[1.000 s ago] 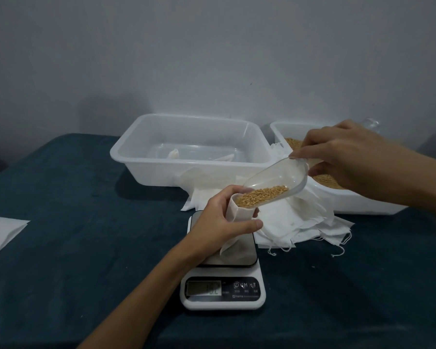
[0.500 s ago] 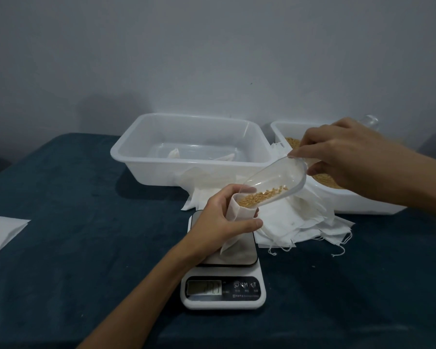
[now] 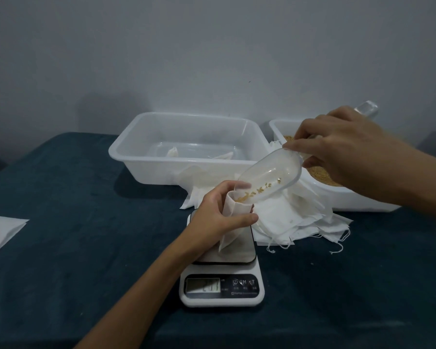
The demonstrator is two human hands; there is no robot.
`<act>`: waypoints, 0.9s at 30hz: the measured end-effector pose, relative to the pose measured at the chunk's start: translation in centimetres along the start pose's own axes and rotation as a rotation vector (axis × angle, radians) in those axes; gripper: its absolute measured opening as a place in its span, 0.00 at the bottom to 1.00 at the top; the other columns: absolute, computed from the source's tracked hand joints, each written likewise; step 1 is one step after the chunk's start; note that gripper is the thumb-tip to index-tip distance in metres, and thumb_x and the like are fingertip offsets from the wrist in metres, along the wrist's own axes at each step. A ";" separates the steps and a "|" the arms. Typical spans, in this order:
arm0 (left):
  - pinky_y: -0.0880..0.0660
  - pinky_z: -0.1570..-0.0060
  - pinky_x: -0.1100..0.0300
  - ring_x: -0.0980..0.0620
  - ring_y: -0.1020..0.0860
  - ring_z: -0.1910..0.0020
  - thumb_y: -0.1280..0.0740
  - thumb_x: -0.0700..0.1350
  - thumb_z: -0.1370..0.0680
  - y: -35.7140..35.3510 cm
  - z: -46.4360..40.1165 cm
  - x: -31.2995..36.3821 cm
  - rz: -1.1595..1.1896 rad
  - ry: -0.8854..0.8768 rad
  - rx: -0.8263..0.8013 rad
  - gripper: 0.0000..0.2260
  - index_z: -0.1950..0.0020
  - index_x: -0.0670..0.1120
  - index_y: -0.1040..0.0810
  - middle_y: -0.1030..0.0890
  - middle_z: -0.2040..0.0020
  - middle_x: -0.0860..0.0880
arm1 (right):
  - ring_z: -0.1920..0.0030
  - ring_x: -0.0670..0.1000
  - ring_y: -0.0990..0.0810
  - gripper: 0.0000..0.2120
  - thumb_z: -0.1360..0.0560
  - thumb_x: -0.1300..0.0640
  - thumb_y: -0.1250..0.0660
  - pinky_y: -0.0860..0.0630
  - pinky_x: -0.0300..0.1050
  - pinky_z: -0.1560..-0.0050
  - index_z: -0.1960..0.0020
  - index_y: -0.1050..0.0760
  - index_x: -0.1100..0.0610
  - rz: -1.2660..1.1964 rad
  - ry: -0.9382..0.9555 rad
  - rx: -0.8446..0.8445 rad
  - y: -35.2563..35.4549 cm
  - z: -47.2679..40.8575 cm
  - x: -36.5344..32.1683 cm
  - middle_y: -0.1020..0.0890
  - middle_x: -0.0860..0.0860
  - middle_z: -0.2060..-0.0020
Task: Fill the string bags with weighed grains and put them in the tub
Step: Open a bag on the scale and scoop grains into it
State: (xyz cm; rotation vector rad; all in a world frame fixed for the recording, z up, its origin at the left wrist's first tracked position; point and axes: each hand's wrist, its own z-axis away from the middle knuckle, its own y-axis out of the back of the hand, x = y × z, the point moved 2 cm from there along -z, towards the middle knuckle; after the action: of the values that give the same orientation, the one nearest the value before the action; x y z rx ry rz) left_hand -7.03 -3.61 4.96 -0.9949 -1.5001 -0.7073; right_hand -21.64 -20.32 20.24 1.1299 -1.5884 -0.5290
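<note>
Scale [image 3: 222, 275] sits nearest, at lower centre of the frame on the dark blue cloth [image 3: 86, 248], its display digits too blurred to read. Over its steel plate the left hand [image 3: 219, 217] curls its fingers and thumb round a small white string bag [image 3: 233, 217], holding the mouth open while the bag's lower end hangs down to the plate. Just above, the right hand [image 3: 342, 149] pinches the handle of a clear plastic scoop [image 3: 269, 176], tilted down with its lip in the bag's mouth; a few grains [image 3: 259, 190] lie along the scoop's inside. Right of the scale, a heap of empty bags [image 3: 300, 220] lies with loose strings trailing. Beyond, at centre, stands the white tub [image 3: 141, 159], with two white bags inside. A second tub [image 3: 363, 200], at the right, holds loose grain. A white sheet [image 3: 0, 230] lies at the left edge.
</note>
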 end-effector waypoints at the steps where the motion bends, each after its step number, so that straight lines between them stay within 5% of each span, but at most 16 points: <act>1: 0.19 0.42 0.55 0.47 0.16 0.43 0.22 0.34 0.26 0.0 0.0 0.0 0.007 0.000 0.001 0.25 0.32 0.49 0.23 0.15 0.41 0.45 | 0.54 0.58 0.20 0.16 0.29 0.63 0.23 0.27 0.57 0.46 0.42 0.17 0.56 0.011 0.009 0.014 0.1 -0.1 -0.1 0.19 0.52 0.52; 11: 0.18 0.41 0.52 0.43 0.16 0.44 0.22 0.36 0.26 0.5 -0.3 -0.3 0.006 -0.016 0.028 0.24 0.33 0.52 0.21 0.15 0.45 0.41 | 0.54 0.59 0.20 0.17 0.30 0.65 0.23 0.27 0.59 0.44 0.42 0.18 0.56 0.051 0.027 0.074 0.2 -0.6 -0.4 0.19 0.53 0.52; 18: 0.21 0.44 0.62 0.48 0.15 0.42 0.24 0.35 0.24 1.3 -0.6 -0.1 0.101 0.031 -0.061 0.23 0.31 0.48 0.23 0.13 0.46 0.45 | 0.54 0.58 0.20 0.18 0.29 0.65 0.23 0.29 0.56 0.44 0.40 0.17 0.56 -0.075 -0.073 0.025 -1.4 -0.2 -0.2 0.19 0.52 0.52; 21: 0.21 0.39 0.58 0.45 0.16 0.41 0.27 0.40 0.20 1.6 -0.7 -0.2 0.027 0.030 -0.093 0.17 0.32 0.46 0.23 0.13 0.44 0.43 | 0.49 0.58 0.22 0.18 0.25 0.61 0.26 0.32 0.53 0.41 0.36 0.19 0.52 -0.244 -0.200 -0.065 -2.2 0.0 0.3 0.19 0.50 0.49; 24: 0.19 0.47 0.57 0.44 0.15 0.43 0.32 0.44 0.16 1.9 -0.8 -0.6 0.003 0.022 -0.072 0.09 0.37 0.45 0.19 0.13 0.44 0.43 | 0.50 0.54 0.23 0.16 0.23 0.62 0.28 0.29 0.51 0.46 0.37 0.19 0.52 -0.456 -0.332 -0.090 -3.4 0.8 1.7 0.21 0.47 0.50; 27: 0.17 0.49 0.50 0.43 0.14 0.46 0.34 0.48 0.15 2.4 -1.1 -0.5 0.024 -0.032 0.014 0.09 0.41 0.47 0.15 0.13 0.43 0.43 | 0.54 0.46 0.21 0.09 0.22 0.59 0.30 0.30 0.38 0.52 0.42 0.19 0.55 -0.582 -0.514 -0.039 -5.4 2.0 3.8 0.20 0.46 0.55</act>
State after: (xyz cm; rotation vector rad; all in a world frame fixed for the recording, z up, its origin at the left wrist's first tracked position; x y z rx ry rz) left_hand -4.37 -3.56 4.39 -1.0164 -1.5161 -0.6657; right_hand -21.26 -26.48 17.13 1.5119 -1.6451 -1.3125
